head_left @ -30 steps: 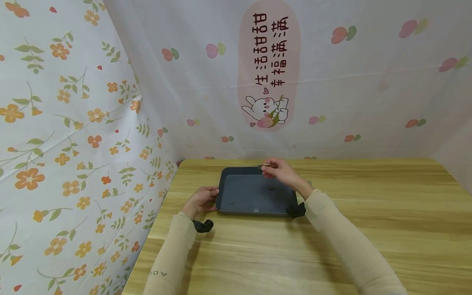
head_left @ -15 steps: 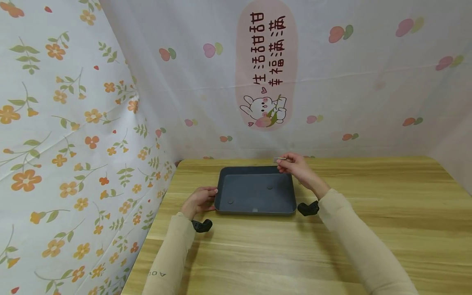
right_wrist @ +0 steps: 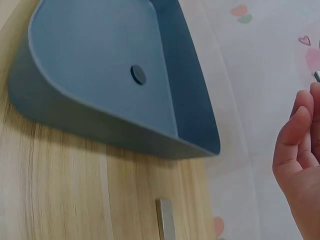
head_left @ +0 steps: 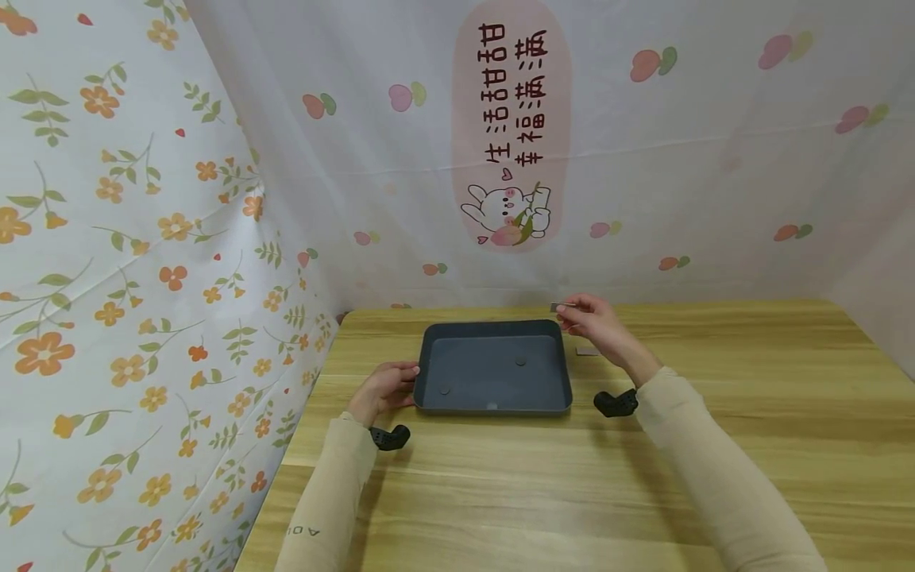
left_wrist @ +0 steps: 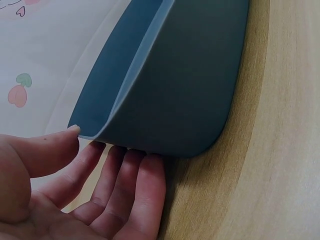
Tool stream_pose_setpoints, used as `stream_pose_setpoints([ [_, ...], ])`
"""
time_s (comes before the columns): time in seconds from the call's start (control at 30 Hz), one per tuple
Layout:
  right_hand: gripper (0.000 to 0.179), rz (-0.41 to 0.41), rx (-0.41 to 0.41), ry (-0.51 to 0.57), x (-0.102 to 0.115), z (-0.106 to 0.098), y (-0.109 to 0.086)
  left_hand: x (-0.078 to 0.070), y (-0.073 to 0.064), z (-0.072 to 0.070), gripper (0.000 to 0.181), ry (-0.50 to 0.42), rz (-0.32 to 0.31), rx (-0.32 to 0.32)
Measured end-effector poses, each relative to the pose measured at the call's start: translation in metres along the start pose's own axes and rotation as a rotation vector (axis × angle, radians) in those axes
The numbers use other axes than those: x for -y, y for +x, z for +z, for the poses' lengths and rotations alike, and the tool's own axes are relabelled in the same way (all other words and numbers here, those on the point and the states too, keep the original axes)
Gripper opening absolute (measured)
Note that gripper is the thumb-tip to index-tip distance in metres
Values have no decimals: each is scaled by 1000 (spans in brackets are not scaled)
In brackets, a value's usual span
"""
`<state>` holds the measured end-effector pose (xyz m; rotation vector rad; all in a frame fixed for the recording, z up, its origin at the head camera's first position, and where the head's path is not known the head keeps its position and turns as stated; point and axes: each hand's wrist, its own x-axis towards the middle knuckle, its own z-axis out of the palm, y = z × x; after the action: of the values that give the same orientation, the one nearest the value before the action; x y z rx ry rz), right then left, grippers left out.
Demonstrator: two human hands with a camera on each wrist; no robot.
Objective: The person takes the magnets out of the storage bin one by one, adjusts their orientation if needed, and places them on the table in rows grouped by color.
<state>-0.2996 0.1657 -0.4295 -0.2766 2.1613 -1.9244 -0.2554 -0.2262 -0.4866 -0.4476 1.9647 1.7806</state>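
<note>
A shallow grey-blue tray (head_left: 493, 373) with raised walls lies on the table, two small round discs (head_left: 520, 361) on its floor. At its left end, my left hand (head_left: 386, 389) holds the wall; the left wrist view shows the thumb (left_wrist: 55, 150) at the rim and the fingers against the outer side. Beyond the far right corner, my right hand (head_left: 596, 324) pinches a small flat metallic strip (head_left: 559, 307) above the table. Only a sliver of that strip shows in the right wrist view. A similar metal strip (right_wrist: 166, 220) lies on the table right of the tray.
The wood-grain table (head_left: 500, 492) reaches a curtain (head_left: 643, 159) printed with fruit, a rabbit and writing along the back. A flowered curtain (head_left: 143, 302) runs down the left side. Black devices (head_left: 616, 403) are worn at both wrists.
My right hand has moved right from over the tray's far wall to past its right corner, still pinching the strip. The strip on the table has come into view. My left hand stays on the tray.
</note>
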Motion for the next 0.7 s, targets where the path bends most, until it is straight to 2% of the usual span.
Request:
stream_pose_setpoints([
  [0.37, 32, 22, -40, 24, -7, -25, -10, -1, -1, 0, 39, -21, -11, -1],
  [0.7, 37, 40, -66, -42, -14, -46, -20, -1, -1, 0, 38, -16, -21, -9],
])
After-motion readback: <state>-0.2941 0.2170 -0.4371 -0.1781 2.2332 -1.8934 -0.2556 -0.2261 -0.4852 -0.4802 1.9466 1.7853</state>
